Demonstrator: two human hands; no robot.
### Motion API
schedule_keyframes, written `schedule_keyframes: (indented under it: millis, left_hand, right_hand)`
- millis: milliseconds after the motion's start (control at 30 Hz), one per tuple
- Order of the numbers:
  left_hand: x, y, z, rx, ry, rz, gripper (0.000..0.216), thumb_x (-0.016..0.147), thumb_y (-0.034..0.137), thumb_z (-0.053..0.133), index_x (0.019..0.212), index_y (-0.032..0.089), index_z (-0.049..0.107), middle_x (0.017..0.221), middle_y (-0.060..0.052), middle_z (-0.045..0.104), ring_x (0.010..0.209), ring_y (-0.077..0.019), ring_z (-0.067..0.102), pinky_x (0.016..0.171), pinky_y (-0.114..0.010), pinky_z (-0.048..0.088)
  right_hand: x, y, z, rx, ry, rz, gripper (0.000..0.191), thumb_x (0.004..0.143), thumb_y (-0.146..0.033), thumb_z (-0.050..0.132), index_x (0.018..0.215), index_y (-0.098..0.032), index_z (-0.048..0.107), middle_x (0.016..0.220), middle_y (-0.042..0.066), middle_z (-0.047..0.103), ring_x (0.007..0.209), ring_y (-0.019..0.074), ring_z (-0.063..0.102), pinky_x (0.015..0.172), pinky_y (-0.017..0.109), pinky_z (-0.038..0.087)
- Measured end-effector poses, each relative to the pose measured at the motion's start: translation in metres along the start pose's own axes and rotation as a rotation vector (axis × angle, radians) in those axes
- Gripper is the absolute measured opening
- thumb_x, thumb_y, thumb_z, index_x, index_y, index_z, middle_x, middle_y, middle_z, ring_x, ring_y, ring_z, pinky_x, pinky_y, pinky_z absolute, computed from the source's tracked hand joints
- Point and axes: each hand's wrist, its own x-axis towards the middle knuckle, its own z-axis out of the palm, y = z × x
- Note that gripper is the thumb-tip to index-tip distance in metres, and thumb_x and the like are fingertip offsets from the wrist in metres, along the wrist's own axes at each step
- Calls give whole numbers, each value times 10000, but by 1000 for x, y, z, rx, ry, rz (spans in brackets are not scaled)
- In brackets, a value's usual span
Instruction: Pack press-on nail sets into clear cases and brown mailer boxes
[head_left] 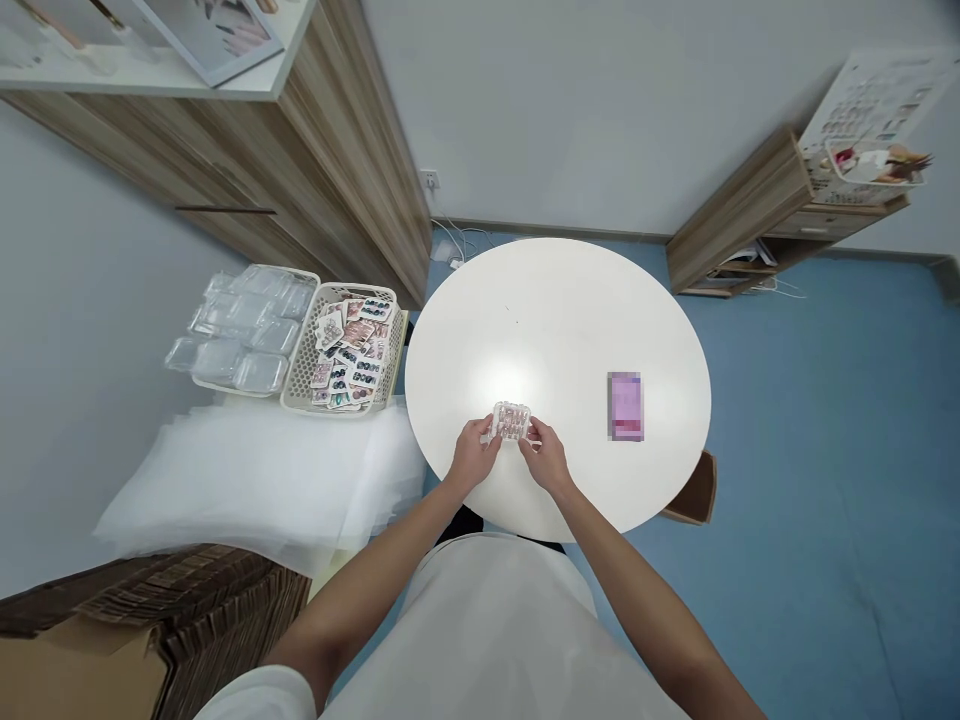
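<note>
Between my two hands is a small clear plastic case [511, 421] with rows of pinkish press-on nails showing inside. My left hand [473, 455] grips its left edge, fingers closed on the plastic. On the opposite edge, my right hand [545, 455] holds it with thumb and fingers. The case is over the near part of the round white table [559, 320]; whether it touches the tabletop I cannot tell. Its lid looks closed, though the detail is too small to be sure.
Left of the table, one white basket [296, 385] holds cards of nails, another holds clear plastic boxes [244, 320]. Nearer me lie translucent sheets [247, 480] and stacked cardboard [217, 620]. A blurred pink rectangle [625, 407] lies on the table's right. An open brown box [696, 490] stands on the floor.
</note>
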Motion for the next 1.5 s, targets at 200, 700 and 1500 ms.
schedule_keyframes:
  millis: [200, 700, 1500]
  left_hand:
    - [70, -24, -9, 172, -2, -65, 476, 750, 298, 542, 1202, 160, 484, 1062, -95, 512, 950, -190, 518, 791, -293, 432]
    - [121, -51, -13, 240, -111, -76, 426, 744, 256, 501, 1159, 169, 461, 1114, -108, 459, 1006, -201, 475, 830, -297, 395]
    - [-69, -47, -62, 48, 139, -187, 432, 710, 376, 576, 1091, 174, 550, 1037, -100, 601, 888, -209, 585, 766, -319, 465]
  right_hand:
    - [72, -3, 27, -102, -67, 78, 585, 702, -320, 505, 1258, -181, 389, 1114, 86, 504, 962, 191, 524, 809, 313, 452]
    - [118, -9, 40, -145, -181, 94, 479, 645, -306, 551, 1107, -208, 471, 1090, 84, 468, 951, 200, 491, 722, 291, 454]
    - [32, 4, 14, -204, -513, -75, 345, 722, -319, 519, 1055, -239, 563, 937, 18, 600, 791, 151, 568, 692, 291, 453]
